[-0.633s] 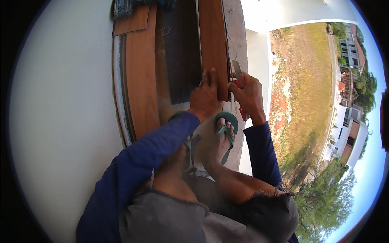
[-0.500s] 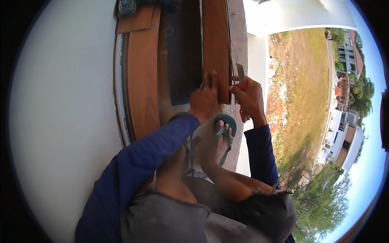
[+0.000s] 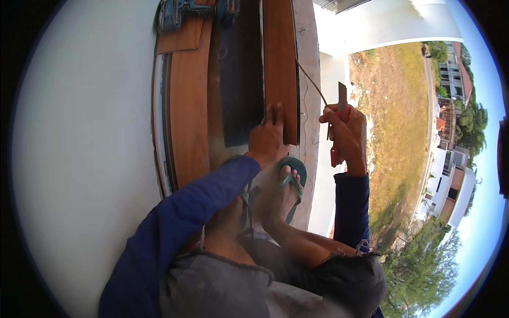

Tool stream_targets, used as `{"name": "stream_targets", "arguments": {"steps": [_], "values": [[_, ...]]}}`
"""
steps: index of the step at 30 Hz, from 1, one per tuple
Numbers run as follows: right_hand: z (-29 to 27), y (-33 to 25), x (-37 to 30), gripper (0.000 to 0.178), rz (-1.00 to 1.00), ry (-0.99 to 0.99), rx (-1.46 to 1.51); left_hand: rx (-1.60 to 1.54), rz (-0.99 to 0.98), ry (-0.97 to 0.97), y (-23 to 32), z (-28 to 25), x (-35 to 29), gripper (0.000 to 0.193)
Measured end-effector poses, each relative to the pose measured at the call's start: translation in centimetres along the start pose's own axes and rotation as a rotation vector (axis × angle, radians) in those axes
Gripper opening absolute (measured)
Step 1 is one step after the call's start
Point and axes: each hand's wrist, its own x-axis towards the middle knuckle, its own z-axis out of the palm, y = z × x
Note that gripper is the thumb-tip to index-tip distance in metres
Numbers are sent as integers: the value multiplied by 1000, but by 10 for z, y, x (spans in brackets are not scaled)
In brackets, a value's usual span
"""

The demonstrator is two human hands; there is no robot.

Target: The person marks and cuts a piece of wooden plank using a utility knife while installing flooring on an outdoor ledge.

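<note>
My left hand [image 3: 268, 139] grips the near end of a brown wood-look plank [image 3: 279, 58], two fingers stretched along its top and the thumb by its end. Off to the plank's right, my right hand [image 3: 354, 132] is closed round a red utility knife [image 3: 334, 155], its blade pointing away from me. Pinched in the same hand is a thin brown strip [image 3: 313, 80], which runs slantwise back to the plank's right edge. Whether its far end is still joined there, I cannot tell.
A cordless drill [image 3: 177, 15] lies on a short board piece [image 3: 180, 43] at the far left. Another brown plank [image 3: 188, 111] runs along the white wall [image 3: 85, 148]. A dark sheet [image 3: 241, 79] lies between the planks. Screws stick up from the concrete ledge [image 3: 307, 63]; grass lies beyond.
My right hand has moved right, away from the plank's edge, with the knife, and the thin strip now stretches out from that edge. My left hand stays on the plank.
</note>
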Motion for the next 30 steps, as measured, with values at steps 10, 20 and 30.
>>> {"name": "stream_targets", "arguments": {"steps": [10, 20, 30], "values": [[9, -38, -10, 20, -5, -125, -67, 0, 89, 69, -3, -1, -2, 123], [28, -17, -13, 26, -73, -187, -186, -174, 451, 176, -6, -31, 17, 134], [55, 28, 32, 28, -20, 79, 128, -70, 536, 207, -14, -28, 18, 83]]}}
